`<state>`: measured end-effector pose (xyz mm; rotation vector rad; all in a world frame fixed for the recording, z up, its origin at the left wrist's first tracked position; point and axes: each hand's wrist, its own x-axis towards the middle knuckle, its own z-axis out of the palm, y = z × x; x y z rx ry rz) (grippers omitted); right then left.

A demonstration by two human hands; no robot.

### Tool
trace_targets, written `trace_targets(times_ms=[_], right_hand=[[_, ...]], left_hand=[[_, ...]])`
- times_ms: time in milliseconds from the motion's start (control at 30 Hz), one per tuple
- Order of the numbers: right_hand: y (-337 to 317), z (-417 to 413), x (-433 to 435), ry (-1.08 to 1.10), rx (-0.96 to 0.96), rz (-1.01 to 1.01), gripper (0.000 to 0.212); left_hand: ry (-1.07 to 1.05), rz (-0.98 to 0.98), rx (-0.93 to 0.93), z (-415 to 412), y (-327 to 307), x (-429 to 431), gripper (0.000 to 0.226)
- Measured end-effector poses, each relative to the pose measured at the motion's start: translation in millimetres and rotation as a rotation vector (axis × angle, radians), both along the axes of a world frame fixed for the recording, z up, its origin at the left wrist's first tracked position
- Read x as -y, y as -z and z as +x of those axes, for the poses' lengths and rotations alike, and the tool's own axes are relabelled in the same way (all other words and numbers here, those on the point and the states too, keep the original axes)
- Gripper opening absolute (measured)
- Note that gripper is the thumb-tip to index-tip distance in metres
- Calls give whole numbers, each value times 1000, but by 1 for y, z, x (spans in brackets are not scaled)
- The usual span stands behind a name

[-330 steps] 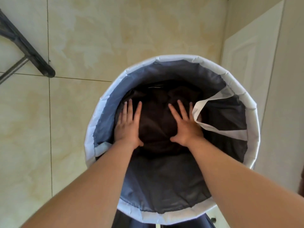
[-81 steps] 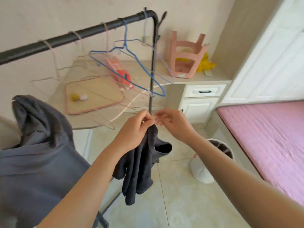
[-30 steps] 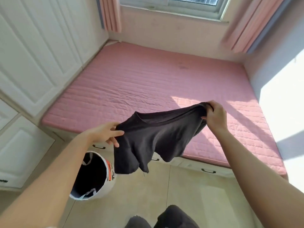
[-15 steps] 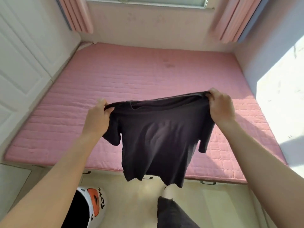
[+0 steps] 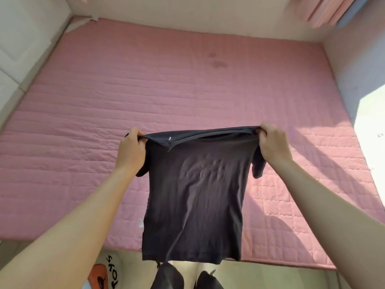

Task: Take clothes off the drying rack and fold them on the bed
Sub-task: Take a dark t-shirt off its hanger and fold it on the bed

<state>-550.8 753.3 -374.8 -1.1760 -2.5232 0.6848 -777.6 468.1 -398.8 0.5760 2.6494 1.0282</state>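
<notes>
A dark T-shirt hangs spread out in front of me, above the near part of the pink quilted bed. My left hand grips its left shoulder and my right hand grips its right shoulder, both with fingers curled into the fabric. The neckline is stretched flat between the hands, and both short sleeves droop below my wrists. The hem hangs down past the bed's near edge. The drying rack is out of view.
A white laundry basket with orange print stands on the floor at the lower left. White cupboard doors line the bed's left side, a wall with pink curtains the far side. Sunlight falls on the right.
I have stepped closer to the bed and pulled the T-shirt wider and straighter between my hands. It now hangs flat over the bed's near edge.
</notes>
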Motion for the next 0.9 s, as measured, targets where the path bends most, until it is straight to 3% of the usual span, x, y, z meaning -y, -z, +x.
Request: trace_targets(times_ms=[267,400,500,567,667,767,900], right_hand=[[131,-51,-47,137,73,-82,22],[198,-71,-71,264,325,-244,23],[226,-87,-77,465,100,-689,24],[243,-102,-85,511,-69,-836,21],[253,-124,-108,452,-256,-822,23],[248,-144,-132,416,-299,-766,19],[238,-178,-156,358,-381,-699,24]], left_hand=[[84,-59,96,-72,118,-61,6],[95,-73,134,-103,190,-97,7],[30,-40,186,-119,222,-121,4],[-57,-8,206,-131,238,-138,5],[-183,-12,247,-155,247,-159,14],[-211,-12,252,-182,245,-177,19],[-169,11,101,-207,226,-204,25]])
